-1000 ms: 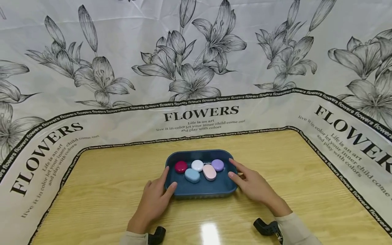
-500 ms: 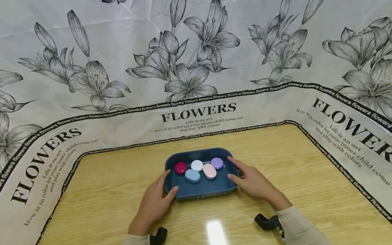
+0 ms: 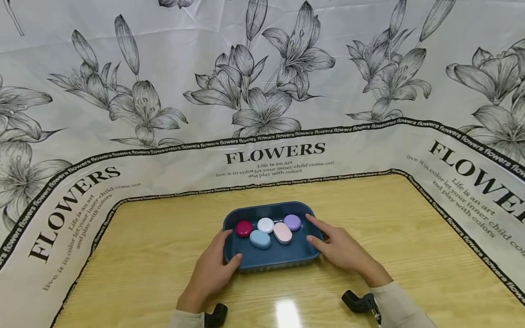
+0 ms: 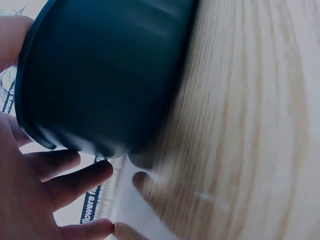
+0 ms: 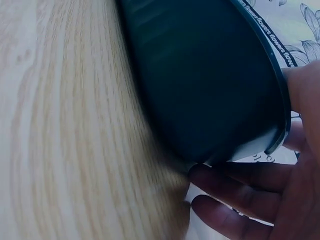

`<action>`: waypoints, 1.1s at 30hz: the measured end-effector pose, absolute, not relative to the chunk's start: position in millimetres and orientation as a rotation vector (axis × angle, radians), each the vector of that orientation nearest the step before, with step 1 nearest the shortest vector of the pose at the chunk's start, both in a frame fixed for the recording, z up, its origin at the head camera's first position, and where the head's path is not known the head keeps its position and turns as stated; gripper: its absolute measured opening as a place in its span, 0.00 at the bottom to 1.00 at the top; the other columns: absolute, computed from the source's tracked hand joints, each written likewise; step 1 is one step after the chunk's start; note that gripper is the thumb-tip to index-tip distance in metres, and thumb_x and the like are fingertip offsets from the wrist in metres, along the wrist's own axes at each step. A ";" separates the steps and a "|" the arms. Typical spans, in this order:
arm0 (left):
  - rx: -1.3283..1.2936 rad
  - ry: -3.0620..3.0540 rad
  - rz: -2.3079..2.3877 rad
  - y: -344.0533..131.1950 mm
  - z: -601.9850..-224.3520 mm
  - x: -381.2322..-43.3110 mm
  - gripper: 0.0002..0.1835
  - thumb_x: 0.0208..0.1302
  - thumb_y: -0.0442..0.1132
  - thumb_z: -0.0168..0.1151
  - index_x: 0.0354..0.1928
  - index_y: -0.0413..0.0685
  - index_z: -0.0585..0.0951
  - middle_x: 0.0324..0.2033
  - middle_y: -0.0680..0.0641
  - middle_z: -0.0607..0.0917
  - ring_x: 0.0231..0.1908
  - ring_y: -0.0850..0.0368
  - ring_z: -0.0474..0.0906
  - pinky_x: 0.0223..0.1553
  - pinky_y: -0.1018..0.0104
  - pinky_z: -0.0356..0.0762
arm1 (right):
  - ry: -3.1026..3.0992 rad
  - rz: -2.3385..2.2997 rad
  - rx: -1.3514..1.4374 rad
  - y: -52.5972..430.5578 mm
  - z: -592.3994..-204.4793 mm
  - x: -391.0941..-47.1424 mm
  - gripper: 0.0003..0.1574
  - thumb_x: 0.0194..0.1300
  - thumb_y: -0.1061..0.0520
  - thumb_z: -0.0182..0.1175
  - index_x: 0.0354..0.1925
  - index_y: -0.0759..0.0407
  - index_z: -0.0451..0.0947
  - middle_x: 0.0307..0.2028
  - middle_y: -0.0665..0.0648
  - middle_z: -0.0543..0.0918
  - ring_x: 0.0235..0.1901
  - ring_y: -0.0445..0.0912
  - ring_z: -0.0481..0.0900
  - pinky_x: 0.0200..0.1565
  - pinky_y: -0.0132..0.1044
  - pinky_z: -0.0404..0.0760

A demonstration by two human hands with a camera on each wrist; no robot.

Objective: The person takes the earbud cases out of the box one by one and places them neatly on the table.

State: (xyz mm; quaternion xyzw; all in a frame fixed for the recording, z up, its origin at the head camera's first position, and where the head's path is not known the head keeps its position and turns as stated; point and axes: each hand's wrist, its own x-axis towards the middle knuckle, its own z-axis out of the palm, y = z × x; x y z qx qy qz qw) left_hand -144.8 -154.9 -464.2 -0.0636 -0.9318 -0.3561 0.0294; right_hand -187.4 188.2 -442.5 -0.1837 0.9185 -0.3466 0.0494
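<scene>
A dark blue, round-cornered tray lies between my hands in the head view. Inside it are a dark red round piece, a light blue oval one, a white round one, a pale pink oval one and a purple round one, all smooth. My left hand grips the tray's left end, thumb and index finger over the rim. The right hand holds the right end likewise. Both wrist views show the tray's dark outer wall with the other fingers below or beside it.
The tray is over a light wood-grain table. A pale cloth printed with lilies and lettering surrounds its back and sides. Each sleeve cuff carries a black device.
The head view has shifted slightly. Both hands keep their places at the tray's ends, and the left index finger reaches a little further over the rim. The pieces keep their arrangement.
</scene>
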 end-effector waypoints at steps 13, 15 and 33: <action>-0.100 -2.788 -1.205 -164.6 -464.3 -139.7 0.34 0.62 0.42 0.66 0.70 0.48 0.68 0.69 0.45 0.70 0.69 0.46 0.65 0.68 0.43 0.62 | 2.831 -1.033 -0.643 173.0 -437.3 -202.0 0.36 0.73 0.41 0.57 0.73 0.52 0.67 0.39 0.57 0.84 0.31 0.45 0.80 0.36 0.42 0.80; -0.094 -2.790 -1.219 -165.2 -463.9 -139.6 0.35 0.61 0.42 0.66 0.70 0.48 0.68 0.69 0.45 0.70 0.69 0.46 0.65 0.68 0.43 0.62 | 2.827 -1.062 -0.651 173.4 -436.3 -205.5 0.37 0.73 0.43 0.58 0.73 0.56 0.66 0.58 0.64 0.79 0.43 0.50 0.83 0.44 0.49 0.82; -0.156 -2.721 -1.271 -157.6 -468.5 -143.9 0.35 0.62 0.42 0.66 0.71 0.50 0.68 0.70 0.46 0.69 0.70 0.47 0.64 0.68 0.44 0.63 | 2.909 -1.014 -0.776 158.9 -402.9 -228.0 0.31 0.73 0.49 0.59 0.68 0.64 0.71 0.64 0.68 0.70 0.63 0.63 0.70 0.62 0.62 0.69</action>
